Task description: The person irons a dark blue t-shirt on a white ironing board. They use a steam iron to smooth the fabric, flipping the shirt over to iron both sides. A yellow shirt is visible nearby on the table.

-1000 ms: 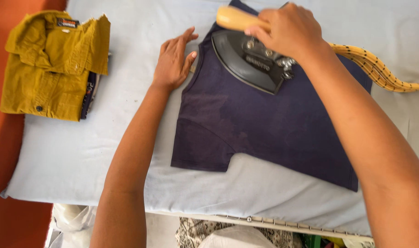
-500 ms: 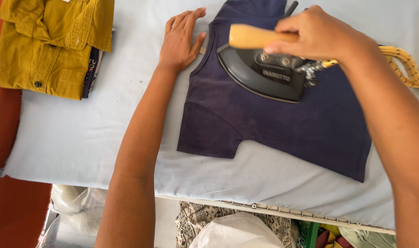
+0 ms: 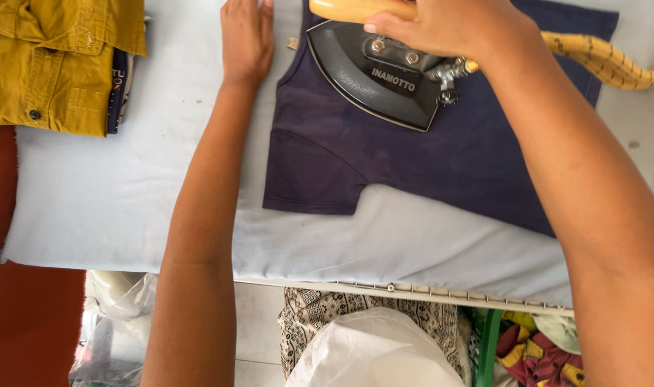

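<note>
One iron (image 3: 377, 75), right hand (image 3: 449, 25) clenched round its handle, mid-press on shirt (image 3: 427, 158); left hand (image 3: 246, 39) flat, steadying cloth.

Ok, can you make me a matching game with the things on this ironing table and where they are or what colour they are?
Things:
1. iron
2. T-shirt
3. folded shirt
4. cord

Match with:
A. mustard yellow, at the table's left end
B. yellow braided, behind the right hand
C. dark navy, spread flat
D. resting on the navy cloth, wooden handle gripped

Pairs: 1-D, 2-C, 3-A, 4-B
</note>
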